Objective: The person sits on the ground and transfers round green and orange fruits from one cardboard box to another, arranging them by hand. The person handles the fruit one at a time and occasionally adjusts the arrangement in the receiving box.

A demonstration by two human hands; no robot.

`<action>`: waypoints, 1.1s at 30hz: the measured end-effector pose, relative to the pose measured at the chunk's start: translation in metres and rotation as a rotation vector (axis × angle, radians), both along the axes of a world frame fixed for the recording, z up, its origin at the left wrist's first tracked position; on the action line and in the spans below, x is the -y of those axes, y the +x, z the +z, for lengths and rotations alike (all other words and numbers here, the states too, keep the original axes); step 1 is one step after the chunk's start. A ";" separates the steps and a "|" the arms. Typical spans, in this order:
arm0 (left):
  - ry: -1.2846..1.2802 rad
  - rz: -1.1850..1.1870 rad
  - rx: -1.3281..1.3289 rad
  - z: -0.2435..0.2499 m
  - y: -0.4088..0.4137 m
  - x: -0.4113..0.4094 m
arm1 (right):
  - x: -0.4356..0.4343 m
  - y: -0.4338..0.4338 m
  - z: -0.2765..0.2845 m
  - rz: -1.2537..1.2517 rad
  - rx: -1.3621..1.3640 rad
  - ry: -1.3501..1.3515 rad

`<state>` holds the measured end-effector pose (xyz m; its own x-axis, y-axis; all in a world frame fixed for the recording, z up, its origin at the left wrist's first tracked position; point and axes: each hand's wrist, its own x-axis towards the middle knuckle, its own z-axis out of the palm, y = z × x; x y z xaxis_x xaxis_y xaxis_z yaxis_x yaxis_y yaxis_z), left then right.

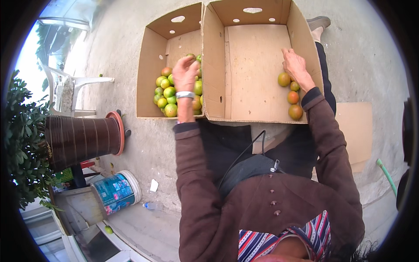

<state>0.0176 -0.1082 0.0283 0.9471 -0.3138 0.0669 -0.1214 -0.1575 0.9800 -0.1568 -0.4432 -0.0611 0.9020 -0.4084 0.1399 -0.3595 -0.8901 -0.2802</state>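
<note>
Two cardboard boxes stand side by side before me. The left cardboard box (149,72) holds a pile of green and reddish tomatoes (169,92). My left hand (185,72) is over this pile, fingers curled and apart; whether it touches a tomato is unclear. Inside the right cardboard box (214,65), several orange-green tomatoes (293,97) lie in a rough row along the right wall. My right hand (294,65) is at the upper end of that row, beside a larger tomato (283,79). Its palm side is hidden, so I cannot tell whether it holds anything.
A brown plant pot (83,139), a white plastic chair (77,83), a printed bucket (114,193) and a plastic bottle (153,205) are at the left. A flat cardboard sheet (353,134) and a green hose (388,177) lie on the concrete at the right.
</note>
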 end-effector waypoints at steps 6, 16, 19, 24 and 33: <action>1.513 -0.320 0.033 -0.019 0.019 -0.081 | 0.001 -0.012 0.004 0.089 -0.098 0.049; 1.671 -0.472 -0.160 -0.038 0.029 -0.103 | -0.001 -0.009 -0.017 0.110 -0.009 0.054; 1.166 -0.161 -0.281 0.003 0.031 -0.099 | -0.004 -0.011 0.000 0.105 -0.044 0.076; -0.008 -0.330 -0.360 0.068 -0.011 -0.032 | -0.035 -0.009 0.041 0.267 0.424 0.322; -0.361 -0.569 -0.824 -0.042 -0.073 0.117 | -0.077 -0.008 0.051 0.387 0.496 0.486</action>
